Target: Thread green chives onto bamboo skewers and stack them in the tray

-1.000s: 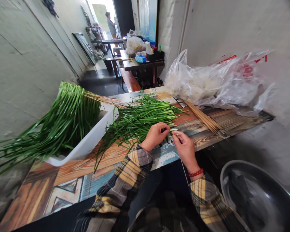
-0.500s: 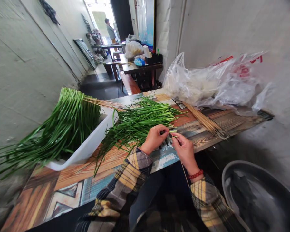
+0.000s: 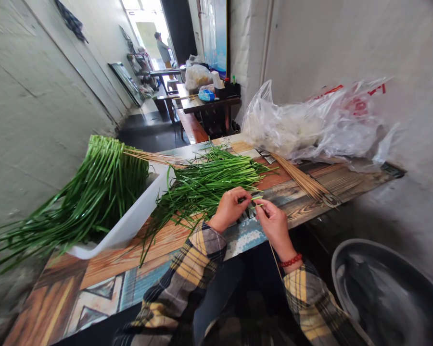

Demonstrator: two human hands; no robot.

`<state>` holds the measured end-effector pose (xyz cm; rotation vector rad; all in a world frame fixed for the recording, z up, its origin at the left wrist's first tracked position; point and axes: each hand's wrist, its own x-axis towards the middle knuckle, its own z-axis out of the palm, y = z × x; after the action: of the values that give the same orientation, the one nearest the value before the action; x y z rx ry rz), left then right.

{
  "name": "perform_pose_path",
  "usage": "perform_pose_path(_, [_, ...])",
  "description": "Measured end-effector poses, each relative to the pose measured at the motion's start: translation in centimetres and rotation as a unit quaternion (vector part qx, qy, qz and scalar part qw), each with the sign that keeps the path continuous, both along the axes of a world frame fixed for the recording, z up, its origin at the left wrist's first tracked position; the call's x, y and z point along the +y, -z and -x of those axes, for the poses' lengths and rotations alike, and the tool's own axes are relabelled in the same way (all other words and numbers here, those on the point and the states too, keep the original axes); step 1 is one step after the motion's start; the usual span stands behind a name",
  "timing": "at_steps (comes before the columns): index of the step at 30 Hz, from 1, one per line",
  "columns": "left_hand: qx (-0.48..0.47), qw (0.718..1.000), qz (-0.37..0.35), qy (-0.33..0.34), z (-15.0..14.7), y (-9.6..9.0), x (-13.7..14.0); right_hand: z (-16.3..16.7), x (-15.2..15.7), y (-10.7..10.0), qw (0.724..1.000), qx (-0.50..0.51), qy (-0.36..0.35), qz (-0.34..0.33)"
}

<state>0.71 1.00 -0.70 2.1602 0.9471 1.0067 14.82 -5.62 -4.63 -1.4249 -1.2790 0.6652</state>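
My left hand (image 3: pixel 232 207) is closed on a few chive stalks (image 3: pixel 257 197), whose pale cut ends stick out past its fingertips. Close beside it, my right hand (image 3: pixel 274 223) pinches a thin bamboo skewer (image 3: pixel 274 254) that runs down below the wrist; its tip is at the stalk ends. Just beyond my hands, a loose pile of green chives (image 3: pixel 216 175) lies on the wood-patterned table (image 3: pixel 104 293). To the left, chives threaded in a dense row on skewers (image 3: pixel 119 163) rest in a white plastic tray (image 3: pixel 130 226), their leaves hanging over its side.
Bare skewers (image 3: pixel 303 178) lie in a bundle at the right of the table, by clear plastic bags (image 3: pixel 310 125). A grey basin (image 3: pixel 386 293) stands low at the right. Farther back are another table (image 3: pixel 209 103), a bench (image 3: pixel 191 125) and a standing person (image 3: pixel 163 49).
Both hands stay together at the stalk ends with almost no movement. The whole view has shifted slightly.
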Motion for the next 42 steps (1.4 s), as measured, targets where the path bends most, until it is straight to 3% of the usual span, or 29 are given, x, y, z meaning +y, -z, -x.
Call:
perform_pose_path(10, [0.004,1.0,0.008,0.02,0.1,-0.2,-0.1,0.1,-0.4,-1.0,0.999,0.044,-0.019,0.009])
perform_pose_path(24, [0.03,0.998,-0.012,0.055,0.1,-0.4,-0.5,0.1,0.2,0.2,0.995,0.094,0.003,-0.009])
perform_pose_path(31, [0.048,0.993,-0.007,0.11,-0.1,-0.5,-0.9,0.1,0.1,0.3,0.995,0.096,0.013,0.011])
perform_pose_path(34, [0.048,0.996,-0.013,0.073,0.1,-0.7,-0.6,0.2,0.1,0.2,0.995,0.101,0.012,0.014])
perform_pose_path(39, [0.053,0.994,-0.062,-0.074,0.5,-0.4,0.8,0.4,0.3,0.4,0.996,0.088,0.01,0.016])
perform_pose_path(42, [0.097,0.987,-0.099,-0.086,0.3,-0.2,1.6,0.4,0.4,0.4,0.997,0.07,0.015,0.018])
